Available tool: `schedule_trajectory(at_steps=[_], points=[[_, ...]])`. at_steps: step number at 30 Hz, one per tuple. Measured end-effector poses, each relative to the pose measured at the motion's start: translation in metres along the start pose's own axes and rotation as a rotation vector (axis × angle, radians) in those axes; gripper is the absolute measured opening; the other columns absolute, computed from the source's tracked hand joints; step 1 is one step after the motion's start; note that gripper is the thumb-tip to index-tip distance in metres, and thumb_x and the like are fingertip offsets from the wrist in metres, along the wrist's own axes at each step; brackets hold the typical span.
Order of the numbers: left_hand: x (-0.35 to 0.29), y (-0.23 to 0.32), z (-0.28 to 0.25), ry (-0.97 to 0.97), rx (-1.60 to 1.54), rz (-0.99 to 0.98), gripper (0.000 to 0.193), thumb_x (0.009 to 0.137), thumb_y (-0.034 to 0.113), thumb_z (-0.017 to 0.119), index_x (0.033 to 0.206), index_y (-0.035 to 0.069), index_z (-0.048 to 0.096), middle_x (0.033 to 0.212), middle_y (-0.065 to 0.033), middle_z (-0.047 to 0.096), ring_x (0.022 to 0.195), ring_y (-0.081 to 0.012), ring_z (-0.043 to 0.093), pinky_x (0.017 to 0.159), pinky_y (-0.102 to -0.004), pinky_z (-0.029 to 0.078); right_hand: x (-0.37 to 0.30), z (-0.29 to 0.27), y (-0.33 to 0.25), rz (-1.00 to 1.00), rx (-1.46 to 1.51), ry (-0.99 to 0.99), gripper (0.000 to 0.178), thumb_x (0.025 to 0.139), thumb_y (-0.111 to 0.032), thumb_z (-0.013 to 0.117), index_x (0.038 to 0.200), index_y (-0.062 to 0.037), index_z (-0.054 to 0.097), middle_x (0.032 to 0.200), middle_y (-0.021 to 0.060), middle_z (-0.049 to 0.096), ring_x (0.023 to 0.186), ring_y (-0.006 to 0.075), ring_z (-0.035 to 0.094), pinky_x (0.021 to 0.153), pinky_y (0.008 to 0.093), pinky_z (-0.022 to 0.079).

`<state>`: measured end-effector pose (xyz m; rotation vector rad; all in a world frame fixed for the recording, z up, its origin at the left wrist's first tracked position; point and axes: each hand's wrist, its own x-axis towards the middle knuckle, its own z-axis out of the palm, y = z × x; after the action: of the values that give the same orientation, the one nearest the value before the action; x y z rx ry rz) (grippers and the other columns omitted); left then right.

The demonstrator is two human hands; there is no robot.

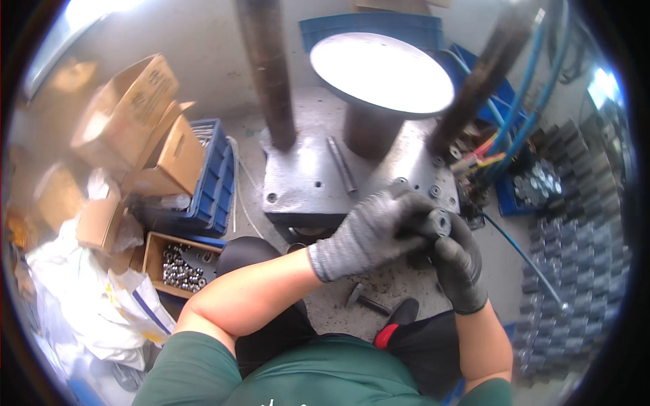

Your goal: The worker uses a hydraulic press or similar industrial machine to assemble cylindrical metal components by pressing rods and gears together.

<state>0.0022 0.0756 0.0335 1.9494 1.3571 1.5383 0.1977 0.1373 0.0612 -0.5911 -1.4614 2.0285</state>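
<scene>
Both my hands wear grey knit gloves and meet in front of me, above the near right corner of a steel press base (298, 183). Between them is a short metal cylinder (440, 222) with a hole in its end, which faces up toward me. My right hand (462, 264) wraps it from the right, thumb along its near side. From the left, my left hand (379, 227) has its fingers curled around the cylinder's far side; its fingertips are partly hidden. A metal rod (342, 164) lies on the base. On the floor below my hands is a hammer (369, 300).
A round plate (382, 71) on a thick column stands between two posts, the left post (267, 74) nearer the wall. Blue hoses (528, 101) hang at right, above stacked metal parts (575, 284). Leftward are cardboard boxes (179, 159), a blue crate (218, 183) and a parts box (147, 260).
</scene>
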Motion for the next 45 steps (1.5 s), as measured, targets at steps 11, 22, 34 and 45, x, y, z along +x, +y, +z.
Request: schedule_trajectory(at_steps=[11, 22, 34, 45], points=[[0.011, 0.009, 0.003, 0.179, -0.043, -0.016, 0.046, 0.080, 0.017, 0.077, 0.122, 0.006, 0.062, 0.105, -0.0182, 0.061, 0.097, -0.0358, 0.064, 0.086, -0.0434, 0.055, 0.034, -0.016, -0.008, -0.390, -0.561, 0.161, 0.045, 0.087, -0.011, 0.068, 0.130, 0.0016, 0.061, 0.105, 0.0064, 0.068, 0.095, 0.0135, 0.064, 0.090, 0.0286, 0.051], [0.017, 0.015, -0.011, 0.080, -0.158, -0.120, 0.050, 0.083, 0.014, 0.076, 0.128, 0.005, 0.057, 0.106, -0.0235, 0.064, 0.099, -0.0398, 0.066, 0.087, -0.0481, 0.055, 0.176, 0.005, -0.120, -0.542, -1.022, 0.323, 0.051, 0.087, -0.012, 0.069, 0.133, 0.0094, 0.059, 0.108, 0.0118, 0.070, 0.095, 0.0152, 0.066, 0.087, 0.0289, 0.053], [0.011, 0.014, -0.011, -0.055, -0.008, -0.029, 0.042, 0.089, 0.021, 0.073, 0.126, 0.007, 0.061, 0.097, -0.0220, 0.066, 0.094, -0.0369, 0.066, 0.084, -0.0463, 0.053, 0.224, -0.035, -0.121, -0.266, -1.140, 0.237, 0.057, 0.083, -0.017, 0.080, 0.134, 0.0010, 0.061, 0.104, 0.0092, 0.071, 0.090, 0.0163, 0.066, 0.081, 0.0303, 0.054], [0.009, 0.012, -0.006, -0.008, 0.042, 0.075, 0.043, 0.086, 0.021, 0.077, 0.122, 0.002, 0.062, 0.100, -0.0209, 0.068, 0.094, -0.0348, 0.069, 0.081, -0.0441, 0.056, 0.238, -0.027, -0.090, -0.501, -1.037, 0.187, 0.046, 0.081, -0.023, 0.075, 0.119, 0.0011, 0.069, 0.097, 0.0143, 0.074, 0.087, 0.0174, 0.071, 0.080, 0.0322, 0.058]])
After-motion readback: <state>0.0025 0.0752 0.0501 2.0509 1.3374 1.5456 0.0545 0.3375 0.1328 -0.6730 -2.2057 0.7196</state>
